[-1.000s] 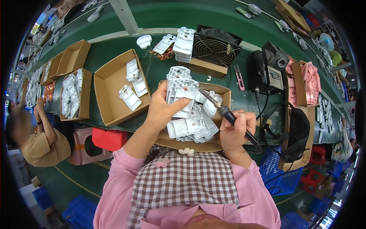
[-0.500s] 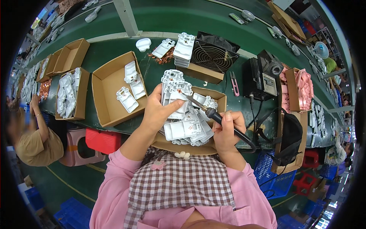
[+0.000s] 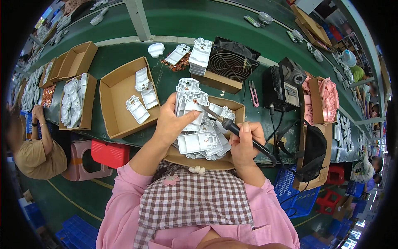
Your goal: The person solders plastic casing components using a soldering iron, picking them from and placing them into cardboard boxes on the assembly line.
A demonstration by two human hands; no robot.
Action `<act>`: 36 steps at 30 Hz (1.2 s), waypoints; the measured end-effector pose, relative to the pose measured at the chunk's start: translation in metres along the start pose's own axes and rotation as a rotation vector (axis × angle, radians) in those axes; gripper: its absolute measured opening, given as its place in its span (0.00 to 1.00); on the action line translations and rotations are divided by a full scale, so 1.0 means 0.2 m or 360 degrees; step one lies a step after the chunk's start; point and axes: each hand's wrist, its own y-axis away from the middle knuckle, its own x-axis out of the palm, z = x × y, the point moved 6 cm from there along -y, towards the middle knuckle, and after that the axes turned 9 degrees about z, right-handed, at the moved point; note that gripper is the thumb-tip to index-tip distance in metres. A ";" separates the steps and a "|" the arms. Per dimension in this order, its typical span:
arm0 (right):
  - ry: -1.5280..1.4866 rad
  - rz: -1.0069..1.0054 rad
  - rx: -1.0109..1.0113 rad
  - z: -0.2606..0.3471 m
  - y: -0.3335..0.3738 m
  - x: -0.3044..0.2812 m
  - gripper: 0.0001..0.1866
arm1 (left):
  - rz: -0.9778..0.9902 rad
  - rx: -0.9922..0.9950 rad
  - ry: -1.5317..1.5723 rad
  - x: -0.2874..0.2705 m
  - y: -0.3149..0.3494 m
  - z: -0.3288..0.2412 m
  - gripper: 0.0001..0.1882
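Note:
My left hand [image 3: 172,124] is closed around a stack of white plastic housings [image 3: 188,98], thumb across the top one. In my right hand [image 3: 248,143] is a soldering iron [image 3: 232,126] with a black handle, gripped like a pen. Its metal tip reaches the right edge of the top housing, close to a small copper-coloured part; whether it touches, I cannot tell. Beneath both hands sits a cardboard box [image 3: 239,108] holding a heap of loose white housings [image 3: 195,142].
At left stands an open cardboard box [image 3: 112,89] with several housings. Ahead are a stack of housings [image 3: 200,54], copper-coloured bits [image 3: 179,64] and a black fan [image 3: 231,60]. To the right lie pink snips [image 3: 253,94], a black soldering station [image 3: 284,85] and pink parts [image 3: 327,99]. A co-worker [image 3: 39,145] sits left.
Both hands keep nearly the same pose, with the iron's tip still by the top housing. The whole view has shifted slightly.

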 end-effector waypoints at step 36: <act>-0.0132 0.0080 -0.0256 0.06 0.02 -0.02 0.10 | 0.0110 -0.0013 0.0315 0.03 -0.01 0.02 0.19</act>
